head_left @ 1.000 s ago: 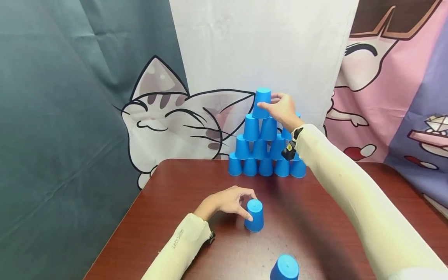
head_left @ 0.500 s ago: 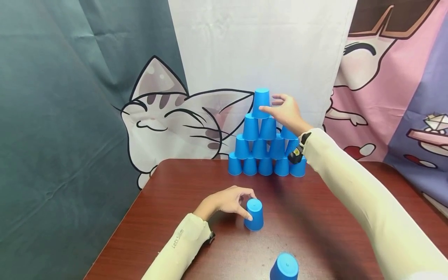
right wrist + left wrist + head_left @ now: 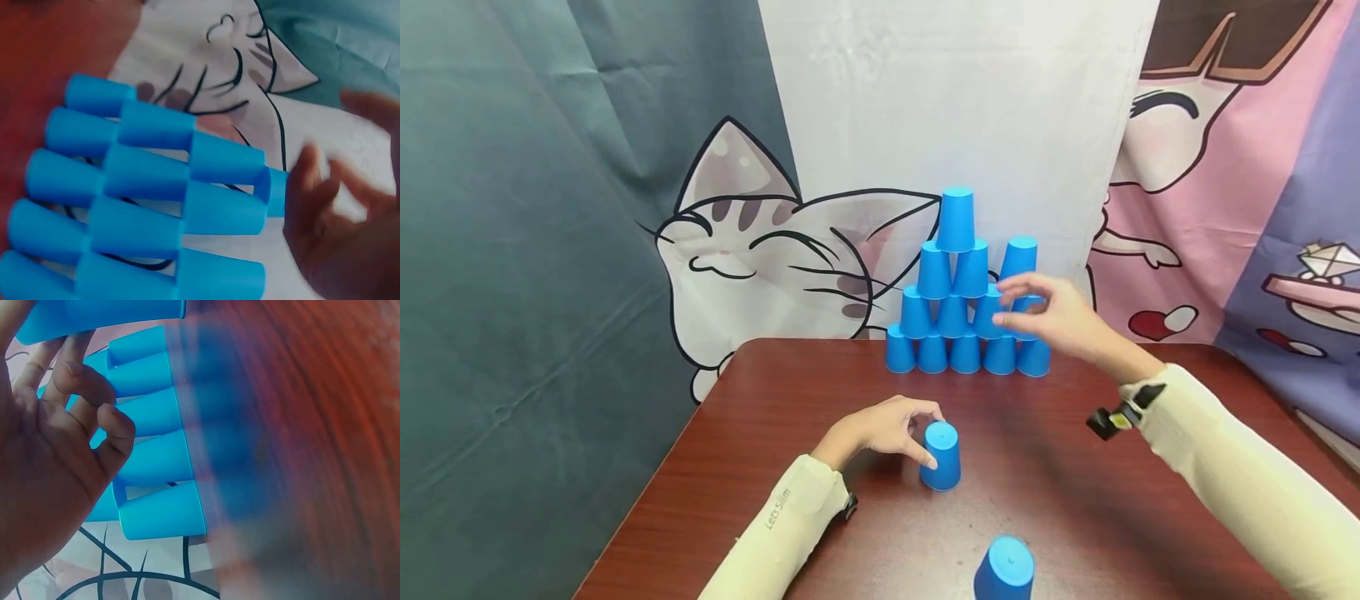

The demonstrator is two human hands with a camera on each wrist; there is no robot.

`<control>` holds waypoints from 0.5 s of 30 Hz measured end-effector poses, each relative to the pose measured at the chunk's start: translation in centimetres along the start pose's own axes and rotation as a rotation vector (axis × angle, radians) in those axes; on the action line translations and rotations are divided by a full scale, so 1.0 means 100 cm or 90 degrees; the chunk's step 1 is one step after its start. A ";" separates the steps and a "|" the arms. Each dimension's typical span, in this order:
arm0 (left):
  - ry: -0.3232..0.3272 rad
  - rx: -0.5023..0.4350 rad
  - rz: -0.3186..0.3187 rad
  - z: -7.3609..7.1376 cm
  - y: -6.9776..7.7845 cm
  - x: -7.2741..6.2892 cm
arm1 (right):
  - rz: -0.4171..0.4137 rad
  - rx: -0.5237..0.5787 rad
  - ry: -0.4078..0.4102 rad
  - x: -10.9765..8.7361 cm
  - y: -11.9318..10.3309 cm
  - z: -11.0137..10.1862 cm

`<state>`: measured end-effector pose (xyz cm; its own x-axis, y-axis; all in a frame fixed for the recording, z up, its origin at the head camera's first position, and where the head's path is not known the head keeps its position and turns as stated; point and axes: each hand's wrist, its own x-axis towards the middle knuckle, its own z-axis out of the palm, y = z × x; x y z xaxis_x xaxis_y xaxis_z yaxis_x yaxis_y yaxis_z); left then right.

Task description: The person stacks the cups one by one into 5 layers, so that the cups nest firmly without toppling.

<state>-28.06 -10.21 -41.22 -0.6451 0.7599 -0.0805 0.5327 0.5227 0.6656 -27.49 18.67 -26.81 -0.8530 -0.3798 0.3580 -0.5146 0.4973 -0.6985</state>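
Note:
My left hand (image 3: 887,429) holds an upside-down blue cup (image 3: 942,458) on the table, thumb on the near side and fingers behind its top; the left wrist view shows part of this cup (image 3: 106,315) above the hand. Farther back stands a pyramid of upside-down blue cups (image 3: 965,354) in stacked rows. One top cup (image 3: 956,221) rests across the two left cups of the third row; the right cup (image 3: 1019,256) of that row has nothing on it. My right hand (image 3: 1060,321), fingers apart and holding nothing, is in front of the pyramid's right side.
Another upside-down blue cup (image 3: 1006,571) stands at the table's near edge of view. The brown table (image 3: 790,392) ends just behind the pyramid. A printed cloth (image 3: 865,125) with cartoon figures hangs behind it.
My right hand has let go of the top cup and moved down, right and back from it. The cup stays on the pyramid. My left hand stays on its cup.

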 end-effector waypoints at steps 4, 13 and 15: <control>0.002 -0.005 -0.005 0.000 0.000 -0.001 | -0.084 0.054 -0.219 -0.036 0.013 0.011; 0.001 0.001 -0.004 -0.001 0.002 -0.001 | -0.171 0.245 -0.573 -0.094 0.045 0.046; 0.002 0.000 -0.001 0.000 0.002 -0.001 | -0.188 0.272 -0.591 -0.101 0.048 0.054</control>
<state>-27.89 -10.17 -41.05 -0.6480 0.7575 -0.0791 0.5317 0.5243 0.6652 -20.85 20.71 -37.08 -0.2060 -0.9766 0.0617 -0.4625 0.0416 -0.8856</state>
